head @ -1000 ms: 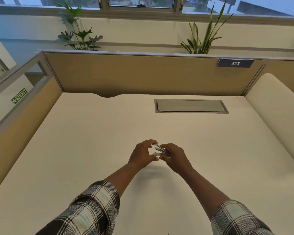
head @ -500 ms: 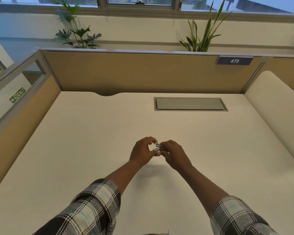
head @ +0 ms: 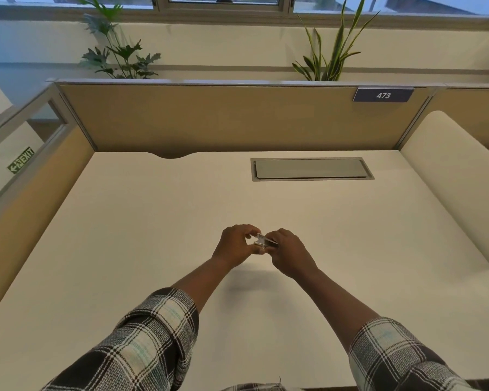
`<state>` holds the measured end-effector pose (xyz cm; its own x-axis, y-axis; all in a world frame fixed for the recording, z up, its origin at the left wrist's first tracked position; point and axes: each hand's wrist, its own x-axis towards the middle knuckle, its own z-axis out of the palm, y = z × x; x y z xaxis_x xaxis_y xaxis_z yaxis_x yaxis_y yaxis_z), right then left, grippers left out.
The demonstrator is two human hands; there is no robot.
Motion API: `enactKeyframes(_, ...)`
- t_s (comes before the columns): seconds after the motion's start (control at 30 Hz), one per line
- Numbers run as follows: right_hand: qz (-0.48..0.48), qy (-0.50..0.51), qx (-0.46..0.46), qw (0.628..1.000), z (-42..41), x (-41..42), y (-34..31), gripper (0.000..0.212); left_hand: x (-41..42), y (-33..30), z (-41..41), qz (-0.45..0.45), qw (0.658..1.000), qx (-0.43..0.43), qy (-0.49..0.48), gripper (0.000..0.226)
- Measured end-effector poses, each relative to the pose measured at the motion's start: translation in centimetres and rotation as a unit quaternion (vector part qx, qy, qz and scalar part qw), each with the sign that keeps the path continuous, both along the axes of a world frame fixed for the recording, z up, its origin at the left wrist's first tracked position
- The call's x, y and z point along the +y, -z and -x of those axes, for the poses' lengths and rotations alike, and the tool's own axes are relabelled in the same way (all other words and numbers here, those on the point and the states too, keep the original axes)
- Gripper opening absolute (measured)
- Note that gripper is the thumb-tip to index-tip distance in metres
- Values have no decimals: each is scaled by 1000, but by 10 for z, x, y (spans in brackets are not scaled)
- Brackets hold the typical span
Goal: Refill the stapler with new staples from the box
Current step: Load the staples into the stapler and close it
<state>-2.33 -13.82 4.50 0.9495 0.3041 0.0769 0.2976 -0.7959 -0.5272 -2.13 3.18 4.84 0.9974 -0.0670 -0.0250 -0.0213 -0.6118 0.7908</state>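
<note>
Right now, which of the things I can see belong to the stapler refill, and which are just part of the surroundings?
Part of the job:
- small metal stapler, held above the desk
- left hand, pinching its near end
- right hand, gripping its other end

Just surroundings:
- desk
- grey cable hatch
- number plate 473
- two plants
- exit sign

No staple box is in view.

Small silver stapler (head: 263, 240), slightly agape, held above desk, mostly hidden by fingers

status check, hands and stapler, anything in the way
Left hand and right hand both pinching the small metal stapler, held above the desk. Staple box not in view. Nothing in the way.
</note>
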Motion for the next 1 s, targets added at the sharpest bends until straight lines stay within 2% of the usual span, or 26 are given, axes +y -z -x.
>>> enactKeyframes(0.07,3,-2,17,1000,0,-2,-2,27,2,-3,-1,-19,1000,15,14,49)
enactKeyframes(0.27,-15,8,40,999,0,-3,-4,29,5,-7,-4,-36,998,48,34,47)
enactKeyframes(0.47,-19,9,42,999,-1,-2,-5,27,4,-7,-7,46,996,70,27,46)
enactKeyframes(0.57,-33,8,51,998,0,-1,-5,24,5,-8,-7,104,991,83,20,38)
enactKeyframes(0.77,-107,46,68,991,5,2,0,28,7,-3,-4,135,986,93,13,30)
enactKeyframes(1.0,-222,119,135,958,9,10,2,27,-1,3,2,182,979,86,-35,14)
